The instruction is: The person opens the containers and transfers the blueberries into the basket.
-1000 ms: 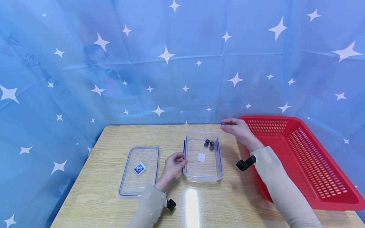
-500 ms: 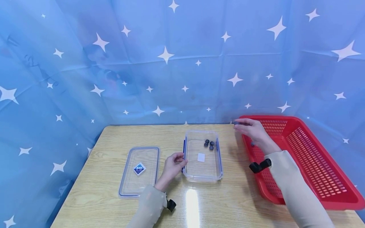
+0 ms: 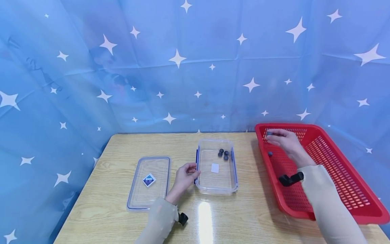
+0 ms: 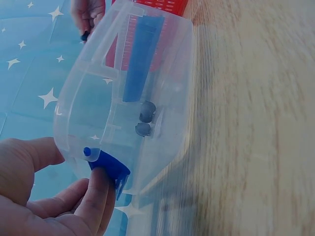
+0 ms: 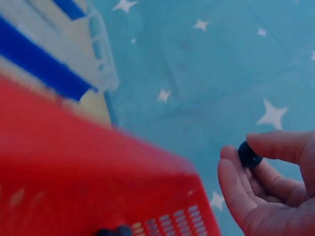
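Note:
A clear plastic box [image 3: 217, 189] with blue clips stands mid-table with three small dark round pieces [image 3: 223, 154] inside near its far end. My left hand [image 3: 186, 175] holds the box's left side at the blue clip [image 4: 109, 167], fingers curled on it. My right hand [image 3: 284, 139] hovers over the far left corner of the red basket [image 3: 350, 206] and pinches one small dark piece [image 5: 248, 154] between thumb and fingertips. Another dark piece [image 3: 269, 154] lies in the basket just below that hand.
The box's clear lid [image 3: 149, 182] with a blue label lies flat on the wooden table [image 3: 122, 145], left of my left hand. A blue star-patterned cloth [image 3: 195, 67] hangs behind and to the left. A white sticker [image 3: 215, 168] shows on the box's bottom.
My right hand has carried the dark piece rightward from above the box's far right corner to over the red basket. The left hand and the box have stayed still.

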Available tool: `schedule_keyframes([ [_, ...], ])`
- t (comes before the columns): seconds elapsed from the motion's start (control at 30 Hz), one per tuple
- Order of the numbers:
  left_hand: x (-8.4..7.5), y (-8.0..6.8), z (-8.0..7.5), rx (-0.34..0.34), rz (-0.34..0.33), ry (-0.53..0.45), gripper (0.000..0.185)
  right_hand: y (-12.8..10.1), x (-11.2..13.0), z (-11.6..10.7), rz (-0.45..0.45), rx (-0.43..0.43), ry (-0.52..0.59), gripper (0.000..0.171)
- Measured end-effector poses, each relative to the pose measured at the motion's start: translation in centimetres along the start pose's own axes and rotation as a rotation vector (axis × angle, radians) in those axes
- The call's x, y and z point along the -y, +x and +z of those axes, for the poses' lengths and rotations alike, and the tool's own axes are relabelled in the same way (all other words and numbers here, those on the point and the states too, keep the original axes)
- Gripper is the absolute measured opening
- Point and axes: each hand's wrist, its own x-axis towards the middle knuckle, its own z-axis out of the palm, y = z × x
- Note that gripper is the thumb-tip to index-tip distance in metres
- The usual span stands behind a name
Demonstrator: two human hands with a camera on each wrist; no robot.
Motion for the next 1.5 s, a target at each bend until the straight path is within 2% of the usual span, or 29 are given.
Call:
schedule_keyframes([
  [0.13, 0.0, 0.0, 0.0, 0.0, 0.006, -0.005, 0.035, 0.0, -0.9, -1.0, 0.02, -0.015, -0.041, 0.039],
  [0.3, -0.3, -0.1, 0.0, 0.0, 0.02, -0.005, 0.035, 0.0, -1.6, -2.0, 0.051, 0.001, -0.068, 0.038],
  [0.43, -2.1, -0.8, -0.2, 0.006, 0.025, -0.018, 0.034, 0.0, -2.1, -2.7, 0.071, 0.003, -0.114, 0.035],
  [0.57, -3.7, -1.5, -0.4, 0.009, 0.034, -0.009, 0.033, -0.1, -2.3, -3.1, 0.087, -0.005, -0.166, 0.042],
  [0.63, -3.5, -1.4, -0.4, 0.006, 0.034, -0.01, 0.033, -0.2, -2.4, -3.2, 0.094, -0.009, -0.198, 0.048],
  [0.87, -0.1, 0.0, 0.0, -0.007, 0.026, 0.005, 0.034, -0.5, -2.7, -3.4, 0.111, -0.026, -0.258, 0.054],
  [0.97, -1.5, -0.6, -0.2, 0.001, 0.033, -0.007, 0.033, -0.6, -2.8, -3.5, 0.107, -0.023, -0.263, 0.055],
  [1.1, -4.0, -1.5, -0.4, 0.008, 0.033, -0.015, 0.032, -0.6, -2.8, -3.5, 0.101, -0.022, -0.247, 0.057],
  [1.17, -4.0, -1.6, -0.4, 0.006, 0.035, -0.01, 0.031, -0.7, -2.8, -3.5, 0.106, -0.024, -0.233, 0.053],
  [1.23, -4.0, -1.6, -0.4, 0.004, 0.033, -0.006, 0.031, -0.8, -2.6, -3.5, 0.109, -0.025, -0.195, 0.041],
  [1.37, -4.0, -1.6, -0.4, 0.002, 0.022, 0.005, 0.031, -1.0, -2.2, -3.2, 0.081, -0.022, -0.004, 0.009],
  [1.43, -4.0, -1.6, -0.4, 0.002, 0.016, 0.007, 0.031, -1.1, -1.9, -2.9, 0.056, -0.013, 0.09, 0.011],
  [1.5, -4.1, -1.7, -0.4, 0.003, 0.011, 0.006, 0.031, -1.1, -1.6, -2.5, 0.038, -0.004, 0.132, 0.011],
])
